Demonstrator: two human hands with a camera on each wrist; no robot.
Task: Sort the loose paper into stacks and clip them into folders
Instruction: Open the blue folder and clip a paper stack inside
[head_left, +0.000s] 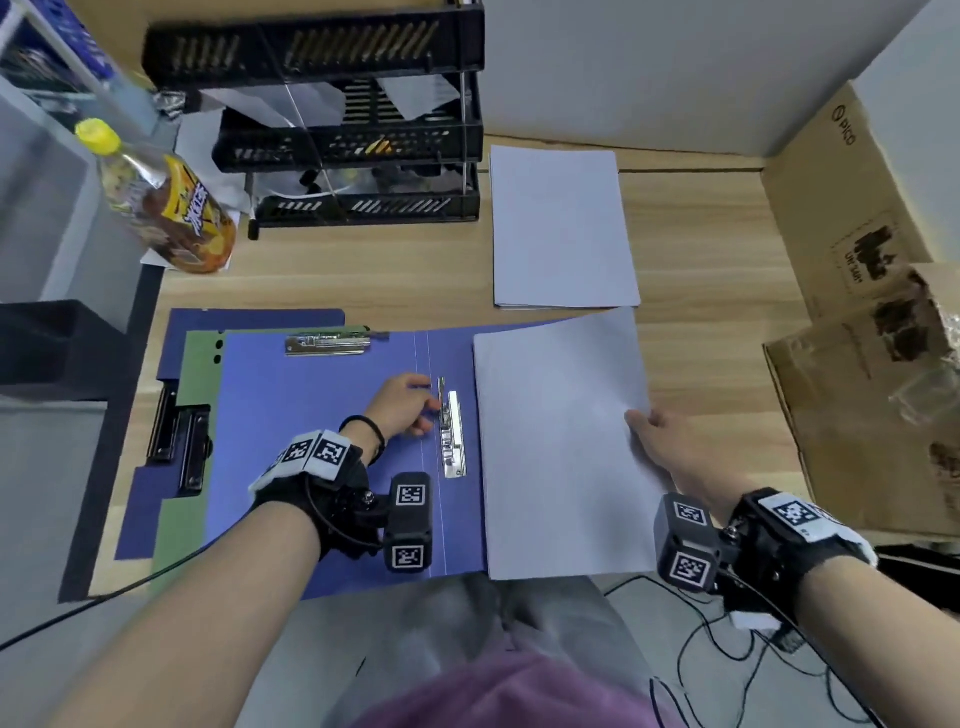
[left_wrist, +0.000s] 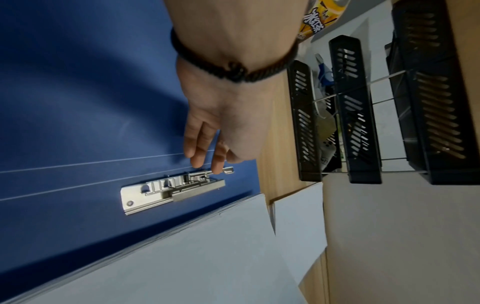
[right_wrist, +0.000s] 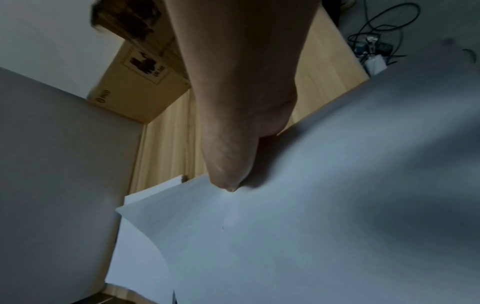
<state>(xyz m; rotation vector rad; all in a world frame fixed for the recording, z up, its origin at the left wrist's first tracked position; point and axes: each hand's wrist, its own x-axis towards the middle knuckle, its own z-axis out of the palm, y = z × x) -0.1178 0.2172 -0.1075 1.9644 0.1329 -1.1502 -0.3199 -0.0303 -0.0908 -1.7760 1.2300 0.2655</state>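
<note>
An open blue folder (head_left: 322, 415) lies flat on the desk with a metal clip (head_left: 453, 441) beside its spine. My left hand (head_left: 427, 408) is at the clip's far end, fingertips (left_wrist: 218, 165) touching its raised lever (left_wrist: 226, 170), fingers fairly straight. My right hand (head_left: 649, 431) pinches the right edge of a white paper stack (head_left: 561, 441), thumb (right_wrist: 228, 164) on top, fingers hidden beneath. That stack (right_wrist: 311, 205) lies over the folder's right half, its left edge just short of the clip (left_wrist: 171, 189). A second paper stack (head_left: 561, 228) lies farther back.
More folders, green (head_left: 176, 395) and blue, lie under the open one at the left. A black tiered tray rack (head_left: 353, 130) and a bottle (head_left: 166, 202) stand at the back left. Cardboard boxes (head_left: 857, 260) line the right side. Cables (head_left: 701, 649) trail on the floor.
</note>
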